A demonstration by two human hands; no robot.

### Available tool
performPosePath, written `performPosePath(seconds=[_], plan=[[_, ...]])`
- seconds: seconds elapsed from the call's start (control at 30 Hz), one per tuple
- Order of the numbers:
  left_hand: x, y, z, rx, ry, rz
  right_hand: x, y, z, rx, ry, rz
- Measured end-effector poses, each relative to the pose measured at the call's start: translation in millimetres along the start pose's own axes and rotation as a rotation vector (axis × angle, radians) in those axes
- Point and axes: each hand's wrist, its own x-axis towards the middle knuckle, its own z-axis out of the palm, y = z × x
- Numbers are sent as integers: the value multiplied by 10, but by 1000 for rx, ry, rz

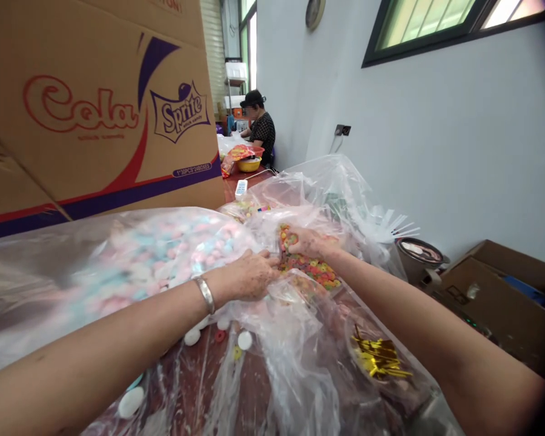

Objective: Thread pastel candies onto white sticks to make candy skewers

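My left hand (253, 275), with a silver bracelet at the wrist, is at the near-left edge of a clear plastic bag (295, 315). Its fingers are bent on the plastic and their tips are partly hidden. Inside that bag lie many small, ring-shaped candies (311, 270) in orange, yellow, green and red. Reaching in from the right, my right hand (309, 242) has its fingers curled around some of these rings. Left of both hands, a large clear bag (91, 221) covers a heap of pale pink, blue and white candies (172, 251).
Gold twist ties (378, 357) lie in a round container at front right. Loose white candies (244, 340) rest on the red-brown table (195, 369). A big cardboard box (95, 157) stands back left. White sticks (399, 225) are at right. Another person (262, 130) works farther back.
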Motion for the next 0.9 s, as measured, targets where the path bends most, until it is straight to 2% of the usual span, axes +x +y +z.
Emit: performPosePath(seconds=[0.17, 0.3, 0.4, 0.5, 0.57, 0.63, 0.7, 0.77, 0.83, 0.9], plan=[[-43, -8, -35, -18, -31, 20, -245, -136, -225, 311, 43, 30], [-78, -68, -59, -56, -60, 27, -633, -440, -401, 555, -15, 47], [-61, -108, -80, -84, -86, 19, -951, -783, -482, 865, -133, 84], [13, -127, -121, -108, -109, 20, -1207, -1124, -402, 955, -331, 80], [86, -131, -143, -110, -119, 30, -1310, -1301, -238, 857, -465, -10], [154, -135, -142, -100, -123, 37, -1354, -1417, -16, 668, -508, -155], [193, -148, -116, -91, -118, 36, -1359, -1468, 215, 423, -472, -284], [190, -172, -75, -89, -108, 30, -1355, -1472, 409, 142, -379, -405], [155, -198, -35, -84, -96, 22, -1367, -1457, 543, -79, -305, -512], [109, -212, -10, -73, -83, 18, -1409, -1453, 617, -205, -265, -610]])
